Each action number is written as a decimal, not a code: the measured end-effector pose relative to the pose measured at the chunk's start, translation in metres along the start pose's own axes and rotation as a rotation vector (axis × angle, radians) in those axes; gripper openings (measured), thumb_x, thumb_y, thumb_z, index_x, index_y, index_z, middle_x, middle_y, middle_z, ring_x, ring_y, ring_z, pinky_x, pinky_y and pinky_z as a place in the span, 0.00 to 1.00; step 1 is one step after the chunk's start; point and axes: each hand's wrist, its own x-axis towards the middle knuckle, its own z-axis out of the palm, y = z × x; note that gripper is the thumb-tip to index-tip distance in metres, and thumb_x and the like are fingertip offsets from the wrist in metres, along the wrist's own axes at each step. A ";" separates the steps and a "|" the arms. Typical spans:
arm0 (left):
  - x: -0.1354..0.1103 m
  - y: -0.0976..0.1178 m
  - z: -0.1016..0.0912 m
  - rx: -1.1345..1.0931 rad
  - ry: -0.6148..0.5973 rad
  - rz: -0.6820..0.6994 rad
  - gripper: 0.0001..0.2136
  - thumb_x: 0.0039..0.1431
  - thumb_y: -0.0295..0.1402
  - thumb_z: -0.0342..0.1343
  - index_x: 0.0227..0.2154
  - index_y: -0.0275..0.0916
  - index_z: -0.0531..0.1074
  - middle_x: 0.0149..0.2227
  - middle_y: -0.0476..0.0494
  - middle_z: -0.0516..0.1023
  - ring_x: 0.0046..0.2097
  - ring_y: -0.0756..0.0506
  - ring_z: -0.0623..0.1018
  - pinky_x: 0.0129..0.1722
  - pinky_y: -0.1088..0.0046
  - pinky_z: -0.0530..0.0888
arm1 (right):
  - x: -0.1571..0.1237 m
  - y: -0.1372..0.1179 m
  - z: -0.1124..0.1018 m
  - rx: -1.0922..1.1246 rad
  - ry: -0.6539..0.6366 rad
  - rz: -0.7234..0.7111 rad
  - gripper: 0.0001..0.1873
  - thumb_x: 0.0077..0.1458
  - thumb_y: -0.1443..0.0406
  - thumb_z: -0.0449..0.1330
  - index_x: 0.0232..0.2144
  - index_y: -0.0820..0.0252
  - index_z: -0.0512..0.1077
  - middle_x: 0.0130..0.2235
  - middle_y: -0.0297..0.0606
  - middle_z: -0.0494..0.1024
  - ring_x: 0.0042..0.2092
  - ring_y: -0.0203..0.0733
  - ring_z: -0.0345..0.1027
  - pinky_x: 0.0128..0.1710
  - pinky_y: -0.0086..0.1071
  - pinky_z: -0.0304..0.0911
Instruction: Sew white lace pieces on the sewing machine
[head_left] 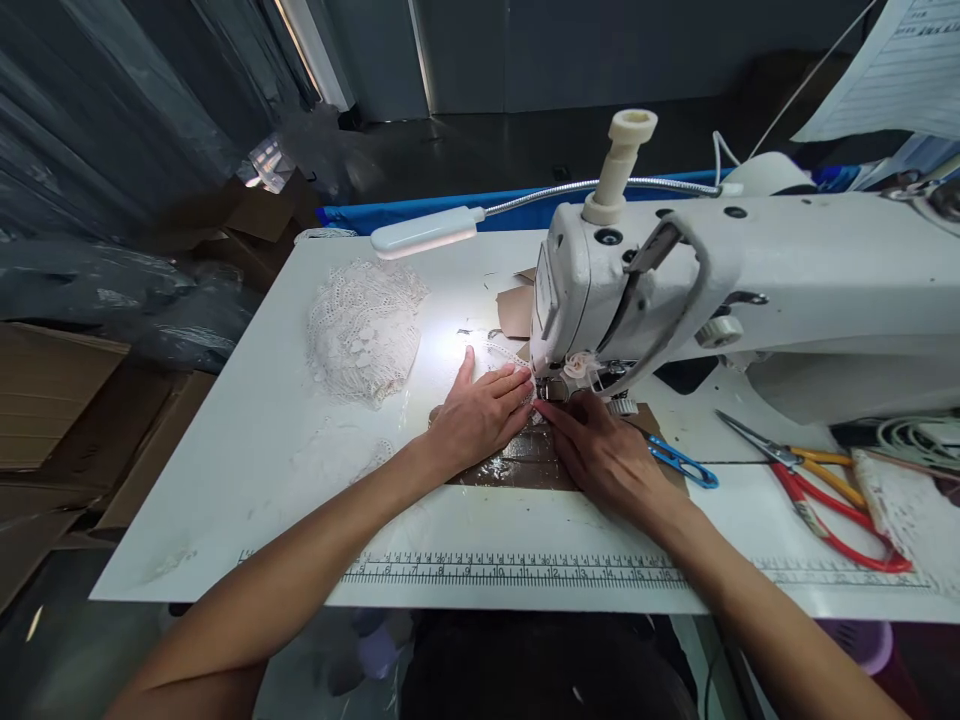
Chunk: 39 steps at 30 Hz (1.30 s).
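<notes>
Your left hand [482, 413] lay spread by the lace [507, 352], well inside the tabletop edge [525, 599]; your right hand [613, 452]: grip unclear.

Noted grey panelled wall [469, 55] far, dark floor [480, 155] below; logged draped grey sheeting [127, 110] far left, white table [225, 490] near, lit locally by white lamp [426, 233].

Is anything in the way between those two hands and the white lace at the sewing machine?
Nothing that I can see. The left hand lies flat, partly over the white lace, and the right hand has its fingertips at the lace, close to the sewing machine. The blue snips lie off to the side.
</notes>
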 end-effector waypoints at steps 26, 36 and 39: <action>-0.002 -0.019 0.000 0.012 0.038 0.281 0.09 0.67 0.32 0.50 0.43 0.35 0.73 0.48 0.40 0.77 0.41 0.46 0.77 0.39 0.66 0.72 | 0.013 0.031 -0.010 0.274 0.005 0.266 0.15 0.59 0.64 0.49 0.39 0.60 0.75 0.36 0.43 0.78 0.36 0.47 0.71 0.34 0.35 0.62; -0.006 -0.016 0.003 0.012 0.150 0.287 0.06 0.66 0.28 0.50 0.42 0.35 0.72 0.43 0.40 0.78 0.42 0.46 0.77 0.39 0.67 0.73 | -0.001 0.016 0.000 0.133 0.037 -0.011 0.21 0.64 0.62 0.47 0.54 0.55 0.71 0.45 0.47 0.74 0.35 0.44 0.71 0.31 0.34 0.62; -0.006 -0.016 0.005 -0.034 0.139 0.312 0.07 0.66 0.27 0.51 0.42 0.34 0.72 0.45 0.39 0.78 0.44 0.46 0.77 0.43 0.66 0.75 | 0.001 0.015 0.002 0.084 0.031 -0.052 0.21 0.63 0.62 0.47 0.54 0.55 0.73 0.43 0.48 0.73 0.35 0.45 0.70 0.30 0.35 0.63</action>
